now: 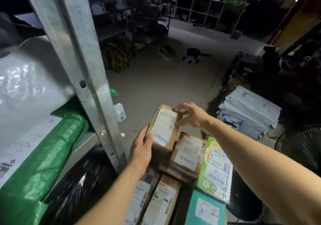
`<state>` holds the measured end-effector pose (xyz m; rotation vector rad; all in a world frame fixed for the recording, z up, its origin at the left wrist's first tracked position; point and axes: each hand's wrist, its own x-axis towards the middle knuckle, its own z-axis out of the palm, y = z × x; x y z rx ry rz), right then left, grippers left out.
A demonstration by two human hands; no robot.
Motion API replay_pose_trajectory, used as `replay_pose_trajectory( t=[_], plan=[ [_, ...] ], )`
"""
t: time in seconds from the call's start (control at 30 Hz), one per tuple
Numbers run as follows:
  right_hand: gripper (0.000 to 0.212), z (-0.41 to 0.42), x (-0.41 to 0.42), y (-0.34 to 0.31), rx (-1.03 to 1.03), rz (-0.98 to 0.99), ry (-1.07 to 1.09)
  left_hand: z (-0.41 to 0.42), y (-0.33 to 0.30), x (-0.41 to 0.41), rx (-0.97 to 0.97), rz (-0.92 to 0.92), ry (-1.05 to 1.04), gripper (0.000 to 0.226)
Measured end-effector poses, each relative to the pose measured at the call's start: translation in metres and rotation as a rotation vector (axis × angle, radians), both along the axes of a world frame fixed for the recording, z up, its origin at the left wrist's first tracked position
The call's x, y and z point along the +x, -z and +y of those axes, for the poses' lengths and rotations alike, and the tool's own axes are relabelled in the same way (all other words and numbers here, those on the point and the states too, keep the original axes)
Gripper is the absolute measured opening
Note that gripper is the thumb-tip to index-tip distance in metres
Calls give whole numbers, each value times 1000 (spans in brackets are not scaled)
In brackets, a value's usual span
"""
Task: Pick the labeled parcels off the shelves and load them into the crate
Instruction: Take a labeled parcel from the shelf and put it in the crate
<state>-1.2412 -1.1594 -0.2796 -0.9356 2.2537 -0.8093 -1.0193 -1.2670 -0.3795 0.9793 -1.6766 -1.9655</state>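
Dim storeroom, concrete floor, shelving at 12 o'clock across the aisle. At 9 o'clock a steel shelf post with a white bag and green bag on the shelf behind it. Left hand clamps the near end of a small brown box, label up; right hand pinches its far right corner. Hands apart, one at each end. Box sits at centre, above parcels already stacked at 6 o'clock: a second brown box just right of it, a green-and-white packet further right. Crate walls hidden under the load. Judgement: lower it flat into the gap on the left, label kept visible, and release only once it rests, or the stack may tip. Grey mailers at 3 o'clock, well apart.
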Motion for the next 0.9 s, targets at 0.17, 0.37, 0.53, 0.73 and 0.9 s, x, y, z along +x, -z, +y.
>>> replay_pose_trajectory(
  t=[0.17,0.37,0.53,0.73,0.9],
  plan=[
    [72,-26,-21,26,67,-73,-113,-15,13,-7,-146,-123,-169,28],
    [45,-48,-43,45,27,-70,-202,-33,42,-13,-65,-165,-223,35],
    [44,-51,-58,80,141,-38,-241,-30,76,-20,-15,-271,-209,28],
    [43,-57,-66,112,271,-24,-321,-34,135,-21,-44,-372,-160,31],
    [45,-66,-71,122,324,6,-338,-30,113,-28,-70,-420,-149,32]
  ],
)
